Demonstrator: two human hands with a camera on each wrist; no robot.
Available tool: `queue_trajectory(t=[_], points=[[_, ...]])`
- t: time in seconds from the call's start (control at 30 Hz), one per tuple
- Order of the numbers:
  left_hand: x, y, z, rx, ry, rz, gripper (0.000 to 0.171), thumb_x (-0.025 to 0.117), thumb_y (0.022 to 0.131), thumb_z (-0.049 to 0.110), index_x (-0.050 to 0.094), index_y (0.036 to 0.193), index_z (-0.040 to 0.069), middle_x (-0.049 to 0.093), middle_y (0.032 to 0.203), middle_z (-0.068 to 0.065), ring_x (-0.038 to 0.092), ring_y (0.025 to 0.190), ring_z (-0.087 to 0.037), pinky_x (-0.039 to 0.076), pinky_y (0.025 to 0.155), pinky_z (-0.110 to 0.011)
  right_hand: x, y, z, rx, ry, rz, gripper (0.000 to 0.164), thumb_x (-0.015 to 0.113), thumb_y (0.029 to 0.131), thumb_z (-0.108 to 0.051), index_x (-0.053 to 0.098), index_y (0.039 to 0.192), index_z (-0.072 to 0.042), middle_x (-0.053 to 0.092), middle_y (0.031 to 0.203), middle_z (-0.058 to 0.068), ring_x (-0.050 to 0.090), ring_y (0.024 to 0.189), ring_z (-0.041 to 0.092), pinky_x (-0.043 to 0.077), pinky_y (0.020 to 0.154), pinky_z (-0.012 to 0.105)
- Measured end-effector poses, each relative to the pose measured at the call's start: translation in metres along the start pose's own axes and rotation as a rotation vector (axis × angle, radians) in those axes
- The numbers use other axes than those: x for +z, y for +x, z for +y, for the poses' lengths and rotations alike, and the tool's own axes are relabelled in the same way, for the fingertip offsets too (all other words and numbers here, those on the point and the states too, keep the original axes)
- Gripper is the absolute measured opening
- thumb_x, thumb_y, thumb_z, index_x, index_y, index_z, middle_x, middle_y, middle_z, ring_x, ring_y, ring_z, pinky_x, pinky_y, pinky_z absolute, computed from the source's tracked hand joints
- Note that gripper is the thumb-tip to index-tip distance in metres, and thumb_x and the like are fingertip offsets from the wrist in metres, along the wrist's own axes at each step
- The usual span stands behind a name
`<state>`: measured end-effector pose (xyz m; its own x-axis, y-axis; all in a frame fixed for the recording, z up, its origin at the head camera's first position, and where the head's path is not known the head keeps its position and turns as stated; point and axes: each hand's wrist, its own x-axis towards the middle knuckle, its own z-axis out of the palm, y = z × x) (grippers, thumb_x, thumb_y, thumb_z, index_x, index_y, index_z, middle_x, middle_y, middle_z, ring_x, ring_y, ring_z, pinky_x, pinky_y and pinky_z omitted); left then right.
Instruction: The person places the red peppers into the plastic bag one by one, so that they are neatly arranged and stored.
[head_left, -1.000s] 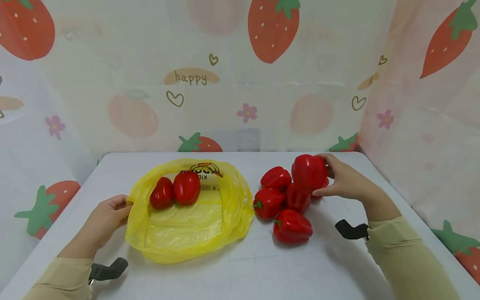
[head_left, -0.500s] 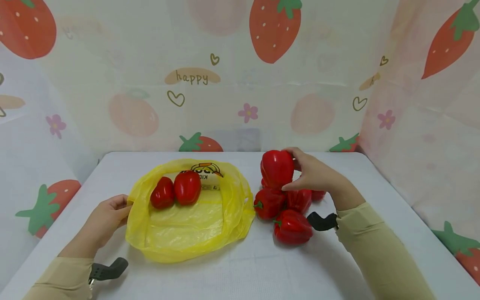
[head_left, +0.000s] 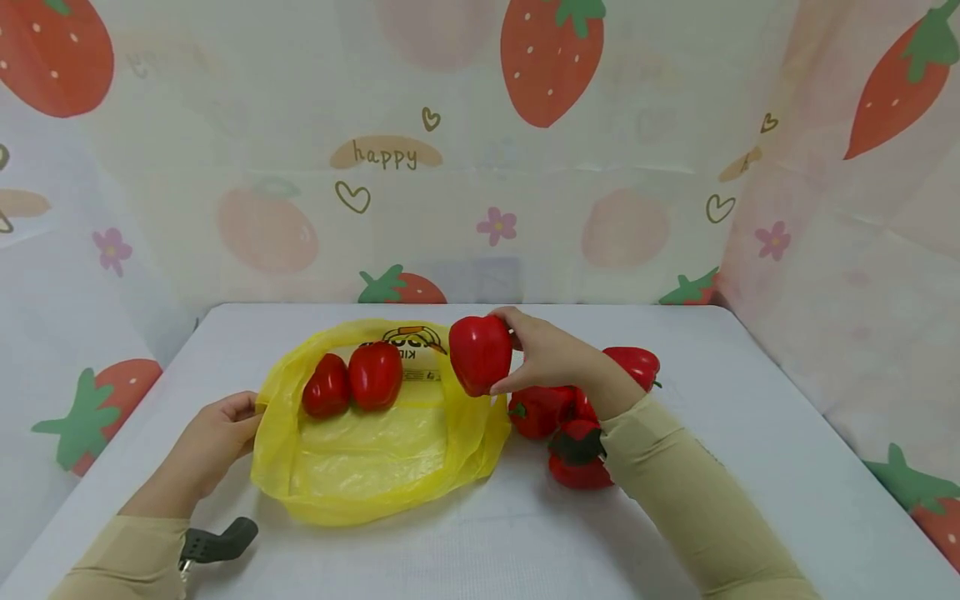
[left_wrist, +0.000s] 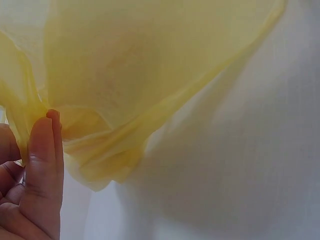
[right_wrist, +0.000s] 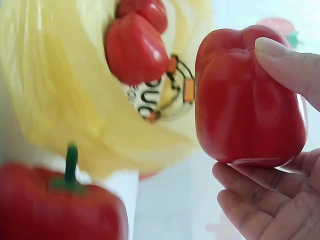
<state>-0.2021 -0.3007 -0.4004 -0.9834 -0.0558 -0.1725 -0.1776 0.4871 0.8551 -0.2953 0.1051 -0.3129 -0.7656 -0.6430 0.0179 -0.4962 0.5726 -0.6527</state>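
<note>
A yellow plastic bag (head_left: 367,500) lies spread with its mouth facing up, and two red bell peppers (head_left: 375,377) are inside it near the printed lettering. At the bag's left edge my left hand (head_left: 217,437) pinches the plastic between thumb and fingers; the left wrist view shows the thumb (left_wrist: 42,145) against the gathered film. My right hand (head_left: 551,354) grips another red bell pepper (right_wrist: 250,100) between thumb and fingers, held up over the bag's right rim. Its smooth, lobed side shows, with no stem in sight.
Several more red bell peppers (head_left: 536,412) lie right of the bag on the white table (head_left: 465,550), partly hidden by my right forearm. One with a green stem (right_wrist: 71,165) is close below in the right wrist view. A printed cloth (head_left: 465,183) hangs behind.
My right hand has carried its bell pepper leftward from above the pile to the bag's right rim. My left hand keeps its pinch on the bag's edge.
</note>
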Motion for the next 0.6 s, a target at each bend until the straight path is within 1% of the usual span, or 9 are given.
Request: queue_trajectory(t=[0.13,0.23,0.43,0.6], points=[[-0.001,-0.001,0.000,-0.009,0.002,-0.001,0.048,0.049,0.093,0.037,0.045,0.125,0.001,0.053,0.119,-0.014,0.053,0.099,-0.022,0.049,0.087,-0.033,0.013,0.014,-0.009,0.000,-0.024,-0.023,0.085,0.083,0.064,-0.029,0.034,0.131,-0.015,0.050,0.119,-0.004,0.050,0.109,0.014,0.051,0.082,0.030],[-0.001,-0.002,-0.001,-0.005,0.004,-0.003,0.048,0.049,0.093,0.037,0.046,0.124,0.001,0.053,0.119,-0.014,0.053,0.098,-0.022,0.049,0.087,-0.033,0.021,0.023,-0.014,0.016,-0.047,-0.039,0.087,0.084,0.063,-0.028,0.033,0.132,-0.016,0.050,0.118,-0.005,0.050,0.107,0.012,0.052,0.080,0.029],[-0.003,-0.002,-0.004,0.005,-0.008,-0.007,0.046,0.049,0.094,0.036,0.046,0.122,0.001,0.054,0.117,-0.014,0.054,0.097,-0.021,0.050,0.084,-0.030,0.037,0.038,-0.022,0.053,-0.063,-0.078,0.088,0.083,0.064,-0.029,0.031,0.133,-0.015,0.051,0.119,-0.002,0.049,0.105,0.014,0.051,0.079,0.028],[-0.003,-0.001,-0.006,0.012,-0.008,-0.003,0.044,0.048,0.094,0.036,0.048,0.120,0.001,0.055,0.114,-0.012,0.054,0.095,-0.020,0.051,0.083,-0.028,0.052,0.048,-0.027,0.093,-0.099,-0.075,0.087,0.083,0.064,-0.032,0.032,0.132,-0.013,0.051,0.119,0.000,0.049,0.105,0.015,0.052,0.079,0.028]])
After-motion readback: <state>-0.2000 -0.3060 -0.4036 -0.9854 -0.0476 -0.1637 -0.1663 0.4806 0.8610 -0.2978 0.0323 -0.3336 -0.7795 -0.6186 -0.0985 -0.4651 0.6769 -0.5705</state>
